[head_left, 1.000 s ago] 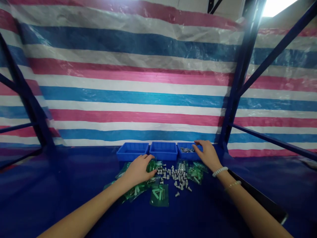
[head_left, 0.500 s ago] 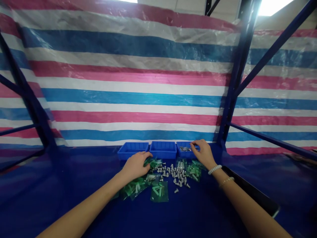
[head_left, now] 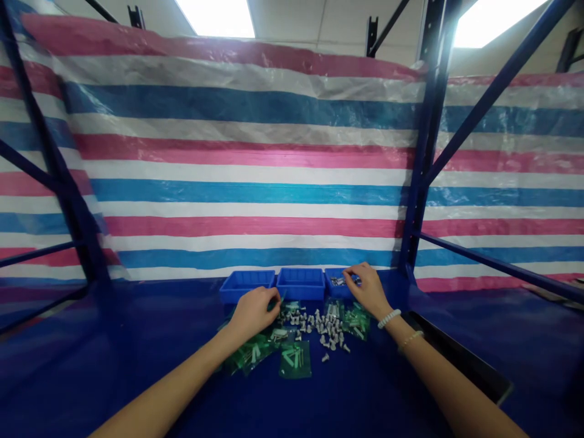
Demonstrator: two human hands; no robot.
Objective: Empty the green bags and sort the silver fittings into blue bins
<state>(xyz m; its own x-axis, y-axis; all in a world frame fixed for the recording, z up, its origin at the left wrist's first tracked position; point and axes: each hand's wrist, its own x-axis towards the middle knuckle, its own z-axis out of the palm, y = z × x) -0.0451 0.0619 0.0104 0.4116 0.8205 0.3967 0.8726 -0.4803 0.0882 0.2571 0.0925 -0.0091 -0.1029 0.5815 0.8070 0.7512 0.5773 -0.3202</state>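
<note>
My left hand [head_left: 256, 311] is over the green packets in front of the left blue bin [head_left: 246, 281], its thumb and fingertips curled together; what lies between them is too small to tell. At the right blue bin [head_left: 331, 292], which holds small metal parts [head_left: 338, 281], my right hand [head_left: 368, 289] has its thumb and index finger pinched over the contents. The middle blue bin [head_left: 301, 293] stands between these two. Many grey screws [head_left: 331, 325] lie loose between my hands. Green packets with pale plugs and screws [head_left: 294, 359] lie around them.
A dark flat device [head_left: 460, 356] lies beside my right forearm on the blue table [head_left: 365, 401]. Blue metal posts [head_left: 417, 182] rise on both sides, with a striped plastic sheet [head_left: 250, 226] behind the bins.
The camera view has tilted up a little. My right hand has shifted slightly left over the right bin, and my left hand's fingers have drawn closer together.
</note>
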